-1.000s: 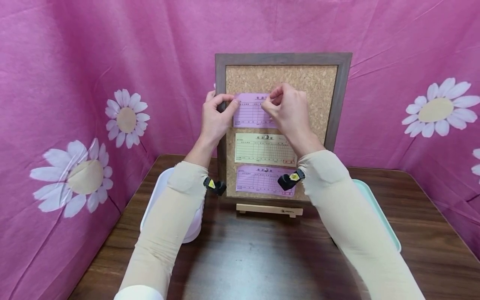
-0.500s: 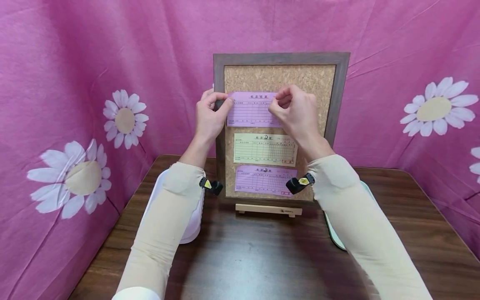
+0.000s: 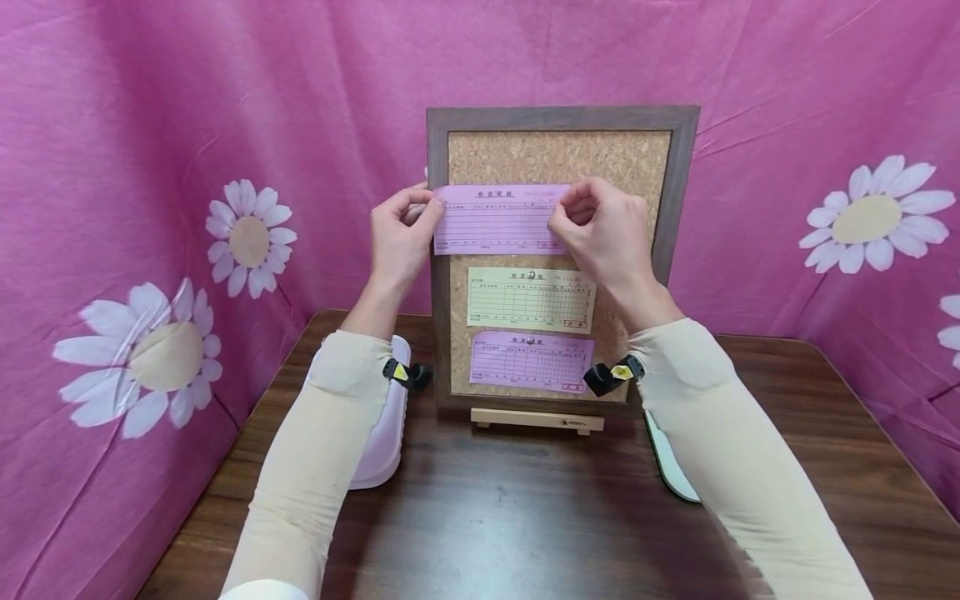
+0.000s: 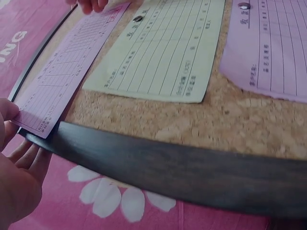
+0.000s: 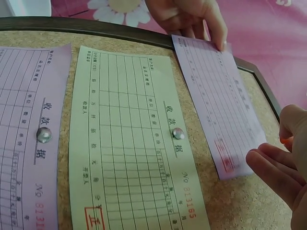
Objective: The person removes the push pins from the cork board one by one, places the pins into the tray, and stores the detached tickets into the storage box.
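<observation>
Shifted leftward since the earlier frame, we note: left hand (image 3: 397, 237) and upper purple slip (image 3: 487, 221). Corkboard (image 3: 562, 158), centre of frame. Slip, upper centre, long axis level, running rightward from the left hand's pinch. Right hand (image 3: 609, 233), by its far end, pinching an orange bit (image 5: 286, 141).
</observation>
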A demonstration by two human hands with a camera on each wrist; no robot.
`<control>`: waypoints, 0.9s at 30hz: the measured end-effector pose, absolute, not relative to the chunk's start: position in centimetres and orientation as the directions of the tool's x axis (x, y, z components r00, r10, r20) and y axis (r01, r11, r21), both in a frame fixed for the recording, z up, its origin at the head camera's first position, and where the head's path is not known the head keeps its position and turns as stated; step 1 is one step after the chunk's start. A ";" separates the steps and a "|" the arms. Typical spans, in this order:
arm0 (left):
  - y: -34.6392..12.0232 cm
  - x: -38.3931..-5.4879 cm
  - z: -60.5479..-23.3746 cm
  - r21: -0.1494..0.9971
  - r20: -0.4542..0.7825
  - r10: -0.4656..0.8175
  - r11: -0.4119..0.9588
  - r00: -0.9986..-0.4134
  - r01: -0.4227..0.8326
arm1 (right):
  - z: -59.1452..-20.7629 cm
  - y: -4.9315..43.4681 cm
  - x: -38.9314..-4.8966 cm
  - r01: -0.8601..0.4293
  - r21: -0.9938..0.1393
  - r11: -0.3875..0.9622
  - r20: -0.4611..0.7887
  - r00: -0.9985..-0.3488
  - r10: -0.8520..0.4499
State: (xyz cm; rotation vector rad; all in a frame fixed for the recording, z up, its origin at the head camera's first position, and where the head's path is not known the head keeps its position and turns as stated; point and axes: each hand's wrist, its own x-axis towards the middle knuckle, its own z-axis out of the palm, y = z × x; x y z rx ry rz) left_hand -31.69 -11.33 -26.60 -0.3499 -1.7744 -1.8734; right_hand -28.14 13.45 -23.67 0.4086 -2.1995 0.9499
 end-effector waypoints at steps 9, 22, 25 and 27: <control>-13.2 -31.3 -26.9 0.805 0.579 -0.256 0.031 -0.774 0.593 | -24.1 15.3 -27.7 -0.553 -0.480 0.681 0.744 -0.668 -0.017; -16.0 -30.7 -27.1 0.787 0.603 -0.317 0.088 -0.732 0.610 | -24.3 17.6 -26.7 -0.583 -0.432 0.688 0.785 -0.619 -0.032; -16.6 -30.5 -27.3 0.793 0.595 -0.324 0.084 -0.736 0.604 | -24.4 18.2 -26.4 -0.590 -0.407 0.697 0.794 -0.606 -0.050; -16.9 -30.3 -27.4 0.795 0.592 -0.327 0.089 -0.737 0.600 | -24.4 18.6 -26.3 -0.595 -0.395 0.700 0.800 -0.598 -0.056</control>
